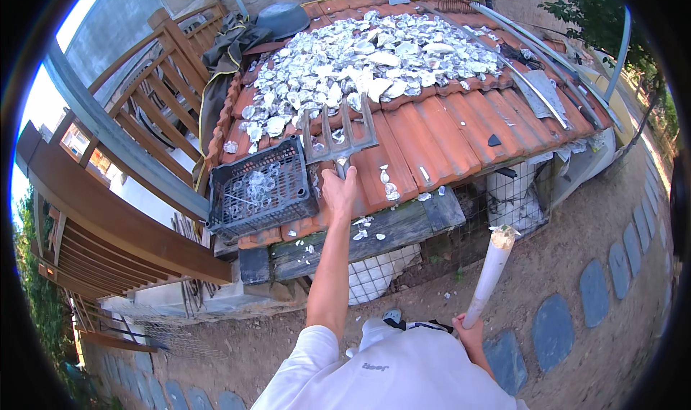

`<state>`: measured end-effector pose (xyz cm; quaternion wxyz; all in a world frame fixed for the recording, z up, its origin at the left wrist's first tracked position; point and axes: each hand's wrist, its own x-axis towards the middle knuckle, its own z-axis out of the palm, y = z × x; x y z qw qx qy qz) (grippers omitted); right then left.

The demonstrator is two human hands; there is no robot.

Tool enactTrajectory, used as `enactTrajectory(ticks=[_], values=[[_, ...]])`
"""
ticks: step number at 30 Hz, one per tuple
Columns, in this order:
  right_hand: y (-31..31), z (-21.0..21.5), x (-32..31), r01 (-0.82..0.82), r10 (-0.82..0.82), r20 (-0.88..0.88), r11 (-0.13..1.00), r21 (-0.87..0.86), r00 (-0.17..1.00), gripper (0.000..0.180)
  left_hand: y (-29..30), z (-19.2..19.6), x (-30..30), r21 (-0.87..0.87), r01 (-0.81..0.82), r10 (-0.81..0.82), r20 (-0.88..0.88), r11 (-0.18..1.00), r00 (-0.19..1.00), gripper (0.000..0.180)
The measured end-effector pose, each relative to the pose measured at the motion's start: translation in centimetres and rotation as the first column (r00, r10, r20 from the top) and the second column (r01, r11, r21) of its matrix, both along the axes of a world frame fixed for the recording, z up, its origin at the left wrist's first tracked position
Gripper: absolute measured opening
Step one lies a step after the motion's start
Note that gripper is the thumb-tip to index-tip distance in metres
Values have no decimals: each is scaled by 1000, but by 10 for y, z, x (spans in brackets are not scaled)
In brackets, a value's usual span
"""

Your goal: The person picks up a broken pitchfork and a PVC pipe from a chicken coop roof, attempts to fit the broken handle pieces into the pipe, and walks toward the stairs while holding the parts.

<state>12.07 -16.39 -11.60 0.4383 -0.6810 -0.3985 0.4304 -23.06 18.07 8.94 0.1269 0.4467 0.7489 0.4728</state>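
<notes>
Outdoors, under strong sun, I look down on a low roof of red clay tiles [439, 133] with bare dirt [561, 266] and grey stepping stones [551, 331] around it; wooden railings [155, 93] run along my left, and green leaves show at the top right; a big heap of pale shells [367, 61] covers the upper tiles, with a few loose ones scattered down toward the weathered plank [374, 233] at the roof's lower edge; my left hand [338, 192] is stretched out over the tiles, fingers clenched around the neck of a metal fork [338, 140]; the fork lies flat on the tiles just below the heap, its four tines pointing up into the shells, a couple of shells lying between them; just left of it sits a black plastic crate [263, 190], touching the fork's left edge as far as I can tell, with a thin layer of shells on its bottom; my right hand [469, 332] is down by my hip, grasping the lower end of a white tube [489, 273] that rises tilted toward the roof edge, its top ragged; long metal strips [518, 71] lie across the right tiles; wire mesh [497, 208] closes the space under the roof, white sacks behind it.
</notes>
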Motion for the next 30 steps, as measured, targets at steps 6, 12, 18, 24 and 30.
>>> enactTrajectory(ticks=[6,12,18,24,30], values=[[7,8,-9,-41,44,39,996,-84,998,17,2,-10,-2,119,211,-242,519,970,820,31],[6,-5,-1,-76,82,98,995,-63,992,18,-21,-18,4,343,256,-392,418,903,820,34],[14,-16,3,-114,118,39,989,-89,992,18,-97,6,10,413,440,-603,581,798,547,46],[44,-42,1,-134,132,-28,989,-64,991,19,-151,26,6,276,695,-700,557,664,447,54],[58,-54,-8,-188,189,22,982,-30,982,23,-172,38,17,174,786,-761,439,594,478,53]])
